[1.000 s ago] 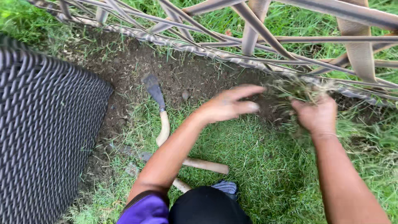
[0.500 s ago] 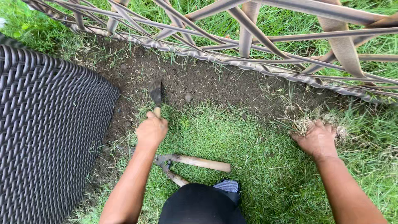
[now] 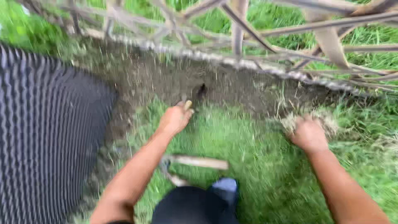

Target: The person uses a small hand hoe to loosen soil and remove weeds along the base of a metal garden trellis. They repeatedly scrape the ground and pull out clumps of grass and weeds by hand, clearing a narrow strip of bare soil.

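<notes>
Down at the edge of the bare dirt strip (image 3: 232, 89), my left hand (image 3: 175, 119) is fisted round the wooden-handled dark-bladed trowel (image 3: 195, 96), blade pointing away into soil. Right hand (image 3: 309, 135) clamps a dry grass clump (image 3: 321, 120). Second wooden-handled tool (image 3: 195, 161) lies crosswise behind, nearer my left.

Ahead, a low lattice fence (image 3: 248, 62) closes off the far side, its bottom rail running just above the strip of bare soil (image 3: 232, 85). To the left, a dark woven panel (image 3: 45, 137) walls off that side right up to the soil. Between the left hand (image 3: 175, 119) and the right hand (image 3: 309, 135) the grass (image 3: 244, 137) lies open. Nearer the body, a wooden-handled tool (image 3: 199, 161) lies across the grass.
</notes>
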